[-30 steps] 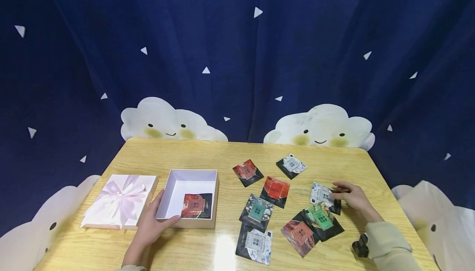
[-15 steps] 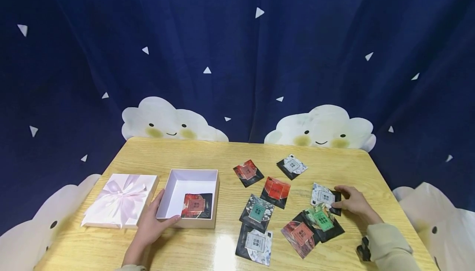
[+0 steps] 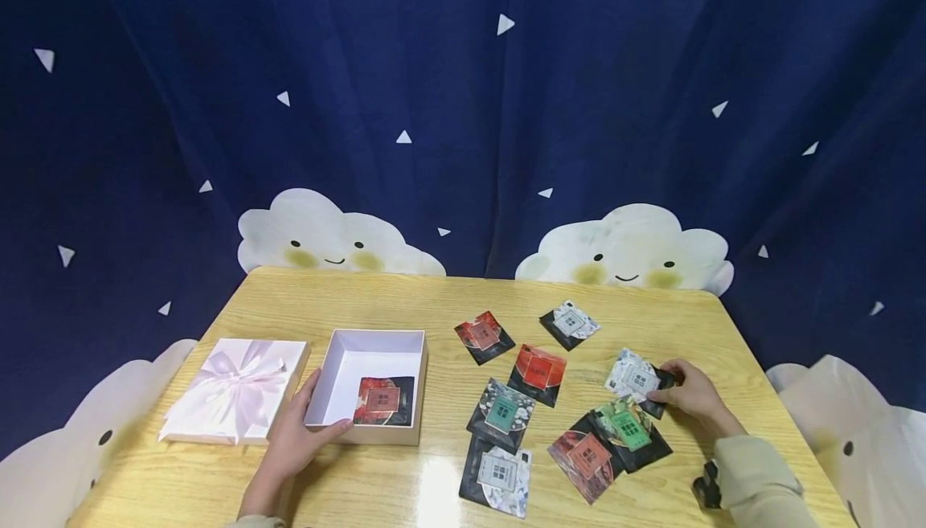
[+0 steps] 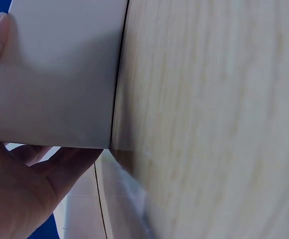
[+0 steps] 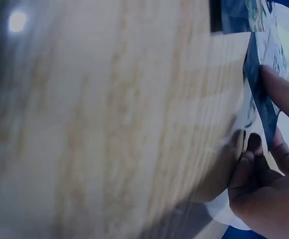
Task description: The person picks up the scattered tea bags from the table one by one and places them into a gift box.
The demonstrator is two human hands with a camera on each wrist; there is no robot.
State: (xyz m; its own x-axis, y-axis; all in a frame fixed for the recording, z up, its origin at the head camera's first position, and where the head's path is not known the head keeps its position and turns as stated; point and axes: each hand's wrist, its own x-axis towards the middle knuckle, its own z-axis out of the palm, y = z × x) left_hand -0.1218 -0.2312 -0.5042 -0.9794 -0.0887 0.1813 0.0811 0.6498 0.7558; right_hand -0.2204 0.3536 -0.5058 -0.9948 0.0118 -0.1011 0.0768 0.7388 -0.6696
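Your right hand (image 3: pixel 696 393) pinches the white-and-black packet (image 3: pixel 631 375) by its right edge, probably the best hold: it looks light, slippery. Your left hand (image 3: pixel 292 433) grips the box (image 3: pixel 383 435) by its near-left corner.

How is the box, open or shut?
Open. You can see a red-and-black packet inside the box, and the ribboned lid lies off to the left.
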